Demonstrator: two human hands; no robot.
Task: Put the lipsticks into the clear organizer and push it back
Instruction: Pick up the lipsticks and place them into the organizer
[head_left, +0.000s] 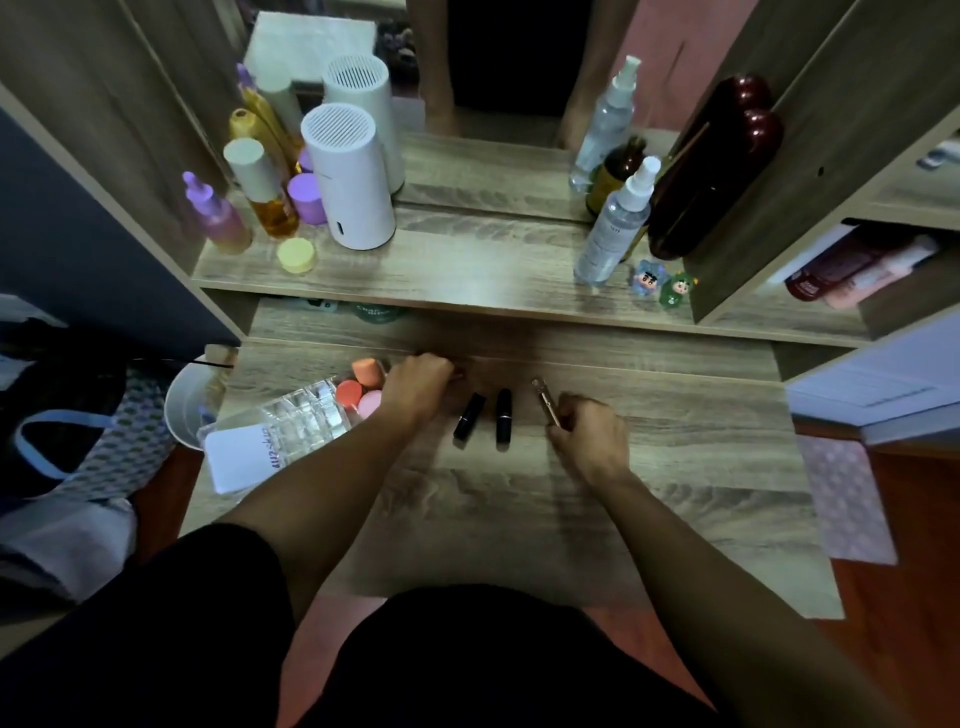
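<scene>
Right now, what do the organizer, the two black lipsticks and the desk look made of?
Organizer: clear hard plastic, probably acrylic; its dividers glint and show through. Black lipsticks: glossy cases, plastic or lacquered metal, can't tell which. Desk: matte wood-grain surface, likely laminate.

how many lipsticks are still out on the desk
3 visible: two black lipsticks lie side by side between the hands, left one, right one; a gold lipstick is in the right hand. The left hand may hide more.
</scene>
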